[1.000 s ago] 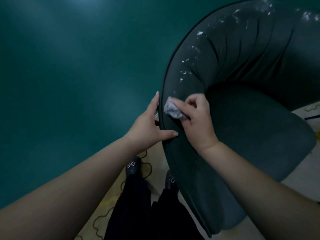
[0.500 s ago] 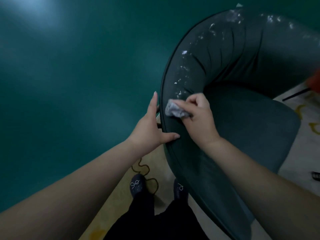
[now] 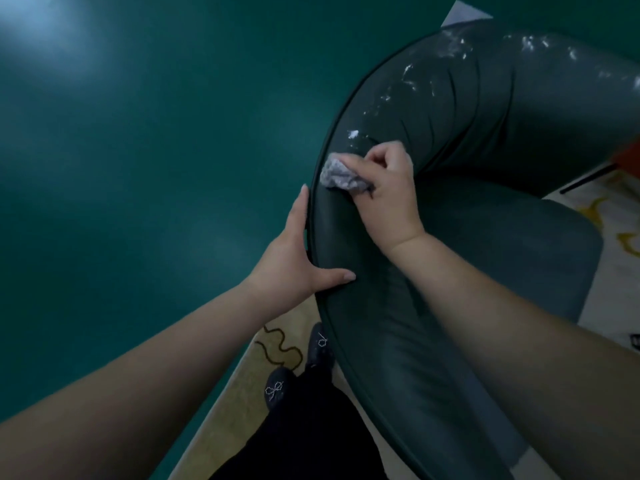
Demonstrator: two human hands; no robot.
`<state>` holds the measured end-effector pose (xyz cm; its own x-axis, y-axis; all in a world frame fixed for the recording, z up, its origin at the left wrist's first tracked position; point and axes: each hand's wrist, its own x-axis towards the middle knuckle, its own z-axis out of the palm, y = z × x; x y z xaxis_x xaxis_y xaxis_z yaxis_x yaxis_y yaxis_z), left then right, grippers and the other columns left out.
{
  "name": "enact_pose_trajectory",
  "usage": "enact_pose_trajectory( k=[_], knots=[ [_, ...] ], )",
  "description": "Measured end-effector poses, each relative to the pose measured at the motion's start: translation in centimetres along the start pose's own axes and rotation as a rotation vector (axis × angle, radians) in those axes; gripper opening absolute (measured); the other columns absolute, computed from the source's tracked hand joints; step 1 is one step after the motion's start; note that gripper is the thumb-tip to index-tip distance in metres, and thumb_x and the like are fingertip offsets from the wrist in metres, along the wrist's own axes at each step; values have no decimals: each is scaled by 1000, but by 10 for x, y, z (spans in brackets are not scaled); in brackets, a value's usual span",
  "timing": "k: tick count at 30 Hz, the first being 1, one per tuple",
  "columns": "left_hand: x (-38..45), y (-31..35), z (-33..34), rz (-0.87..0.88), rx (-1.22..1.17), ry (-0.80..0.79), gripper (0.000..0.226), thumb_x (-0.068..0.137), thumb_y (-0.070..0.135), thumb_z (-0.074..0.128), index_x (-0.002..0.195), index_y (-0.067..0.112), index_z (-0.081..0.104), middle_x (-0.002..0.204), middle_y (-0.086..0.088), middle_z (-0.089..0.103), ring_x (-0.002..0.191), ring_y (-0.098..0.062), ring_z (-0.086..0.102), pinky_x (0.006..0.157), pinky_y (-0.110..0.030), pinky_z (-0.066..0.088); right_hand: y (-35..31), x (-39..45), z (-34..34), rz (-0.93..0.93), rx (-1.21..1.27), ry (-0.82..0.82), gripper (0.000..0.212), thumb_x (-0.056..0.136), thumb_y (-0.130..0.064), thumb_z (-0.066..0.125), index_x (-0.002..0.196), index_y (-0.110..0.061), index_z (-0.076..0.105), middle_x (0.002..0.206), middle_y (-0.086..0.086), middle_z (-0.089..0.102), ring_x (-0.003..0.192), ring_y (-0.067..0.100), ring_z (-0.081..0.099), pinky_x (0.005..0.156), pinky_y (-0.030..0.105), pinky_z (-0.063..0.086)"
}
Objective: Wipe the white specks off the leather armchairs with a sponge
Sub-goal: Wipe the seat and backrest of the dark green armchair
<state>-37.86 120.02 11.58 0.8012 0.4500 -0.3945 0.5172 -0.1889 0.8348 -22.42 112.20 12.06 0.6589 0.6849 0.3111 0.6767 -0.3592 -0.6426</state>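
Observation:
A dark green leather armchair (image 3: pixel 485 237) with a curved padded back fills the right half of the view. White specks (image 3: pixel 408 77) dot the top of its backrest, the nearest one (image 3: pixel 353 134) just above my fingers. My right hand (image 3: pixel 388 188) presses a crumpled grey sponge (image 3: pixel 341 176) against the backrest's left rim. My left hand (image 3: pixel 298 261) grips the chair's outer edge below, fingers behind the piped rim, thumb lying on the leather.
A dark teal wall (image 3: pixel 156 150) stands close on the left. A pale rug with a wavy dark and yellow pattern (image 3: pixel 277 351) lies under my dark shoes (image 3: pixel 277 389). A thin black bar (image 3: pixel 585 178) and something orange (image 3: pixel 628 157) show at the right edge.
My right hand has slid the sponge up along the backrest rim toward the specks. The left hand keeps its grip on the edge. The view has tilted, showing more floor.

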Motion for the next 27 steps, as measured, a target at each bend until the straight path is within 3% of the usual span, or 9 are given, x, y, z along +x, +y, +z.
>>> enact_pose_trajectory(
  k=[2,4,6,9,11,17,22,25,27],
  knots=[
    [9,6,-7,1,18,1,133,55,45,87,149,44,-7,150,12,33,129,4,37,105,-23,38,0,-5,1,33,52,1,52,76,12,61,117,-19,68,95,10,41,92,33,48,87,39,46],
    [18,11,-14,14,43,-20,132,54,46,87,147,47,-7,151,13,31,132,-5,39,102,-20,38,-1,-31,-2,41,77,-10,59,74,15,58,121,-18,66,96,10,41,91,30,48,84,41,47],
    [25,17,-21,37,65,-61,132,52,49,86,147,48,-7,145,23,29,127,0,42,96,-12,40,-1,-45,-8,25,87,-59,59,72,15,58,120,-19,66,95,9,41,90,26,48,83,36,46],
    [29,19,-23,41,83,-98,132,51,49,86,148,47,-3,150,21,30,122,-9,52,101,-30,47,8,-4,-9,-53,48,-62,46,76,11,62,112,-18,71,92,7,42,88,27,46,82,24,39],
    [30,20,-23,52,99,-93,132,49,52,86,148,47,-2,150,18,32,122,-11,52,101,-33,47,13,29,-3,-33,20,-8,43,78,9,61,111,-17,72,94,7,41,90,30,45,83,20,35],
    [39,27,-24,33,110,-57,132,53,46,88,150,42,-1,150,17,35,120,-12,54,102,-30,46,9,-12,-6,39,74,-20,60,73,16,56,120,-20,67,97,8,41,92,27,47,86,35,45],
    [59,30,-30,54,163,-70,133,51,51,86,151,36,-1,150,16,33,125,-2,44,94,-6,34,21,42,0,-4,-29,41,47,76,12,62,109,-18,73,91,16,49,88,31,46,81,24,37],
    [70,31,-36,77,157,-100,132,52,53,86,151,38,-1,153,19,27,131,3,35,98,-8,30,24,60,7,66,-26,107,48,77,10,61,112,-21,71,95,13,48,92,31,46,84,21,34],
    [79,34,-39,87,149,-124,133,53,51,87,151,36,-1,153,19,27,130,7,32,95,-3,28,18,35,6,114,6,93,57,76,13,58,118,-24,67,97,8,42,93,28,46,85,26,40]
  ],
)
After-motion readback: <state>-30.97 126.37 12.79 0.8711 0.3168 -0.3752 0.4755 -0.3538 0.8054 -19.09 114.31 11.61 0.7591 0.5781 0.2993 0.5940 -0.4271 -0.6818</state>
